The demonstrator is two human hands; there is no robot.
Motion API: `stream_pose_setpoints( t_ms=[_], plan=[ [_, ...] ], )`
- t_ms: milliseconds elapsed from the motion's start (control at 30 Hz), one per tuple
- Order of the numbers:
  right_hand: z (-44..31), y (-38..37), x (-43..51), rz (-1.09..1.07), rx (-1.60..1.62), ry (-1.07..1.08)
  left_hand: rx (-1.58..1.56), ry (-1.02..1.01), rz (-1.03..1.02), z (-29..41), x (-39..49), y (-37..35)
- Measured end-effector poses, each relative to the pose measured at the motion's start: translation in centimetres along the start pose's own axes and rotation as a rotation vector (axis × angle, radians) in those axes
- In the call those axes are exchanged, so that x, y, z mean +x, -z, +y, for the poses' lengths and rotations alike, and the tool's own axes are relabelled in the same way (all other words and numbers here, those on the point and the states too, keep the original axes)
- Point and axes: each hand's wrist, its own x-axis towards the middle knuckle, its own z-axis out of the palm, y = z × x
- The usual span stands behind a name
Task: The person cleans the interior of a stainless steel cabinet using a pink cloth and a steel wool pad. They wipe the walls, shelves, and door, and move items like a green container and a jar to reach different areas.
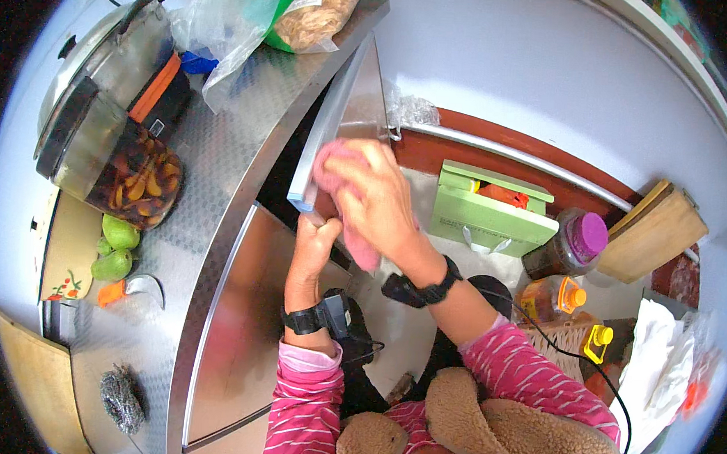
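Observation:
A cabinet door [365,97] with a pale metal edge stands swung out from beneath the steel countertop [219,151]. My right hand [374,193] grips a pink cloth [362,245] and presses it against the door near its free edge. Just below, my left hand [314,243] is closed around the door's edge at the near corner, its fingertips hidden. Both wrists wear black straps with small devices. Dark space shows between the open door and the counter, and a closed brown cabinet door [247,319] lies nearer me.
On the counter are a jar of dark preserved pieces [138,178], a lidded metal pot [101,59], green fruit [115,266] and a steel scourer [122,399]. A green carton [493,215], a purple-lidded jar [575,238] and oil bottles [548,295] stand on the floor at right.

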Motion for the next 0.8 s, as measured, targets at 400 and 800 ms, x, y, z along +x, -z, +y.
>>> stream_pose_setpoints(
  t_ms=[400, 800],
  plan=[
    [-1.0, -1.4, -2.0, -0.003, -0.053, 0.047, 0.031, -0.004, 0.016, -0.3, 0.3, 1.2],
    [-0.7, -0.9, -0.5, 0.046, -0.109, 0.013, 0.05, 0.094, 0.04, 0.1, 0.1, 0.9]
  ],
)
